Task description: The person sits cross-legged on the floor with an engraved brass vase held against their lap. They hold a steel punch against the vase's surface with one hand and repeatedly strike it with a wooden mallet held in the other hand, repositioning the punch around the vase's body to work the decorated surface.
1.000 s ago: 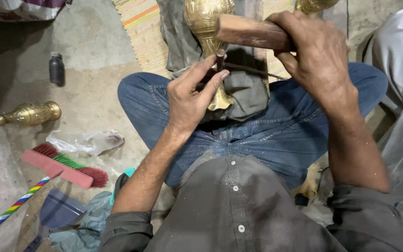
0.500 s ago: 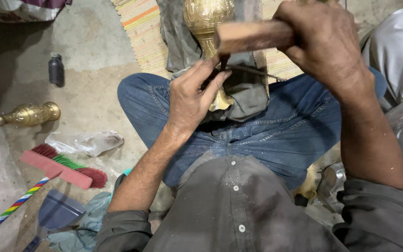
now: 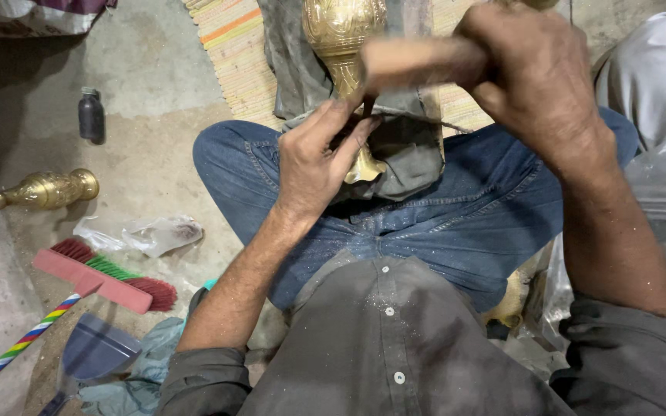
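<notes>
On a dusty concrete floor (image 3: 156,154), I sat cross-legged with a brass vase (image 3: 344,46) lengthwise over my lap. My left hand (image 3: 314,166), fingers pinched narrow, steadied a small tool against its stem; my right hand (image 3: 533,85) gripped a wooden mallet (image 3: 414,63) just above.

A small dark bottle (image 3: 91,115) (capped) stands on the floor.

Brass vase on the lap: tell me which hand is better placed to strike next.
Right. The right hand grips the wooden mallet raised above the brass vase; the left hand is busy steadying a small tool against it.
</notes>
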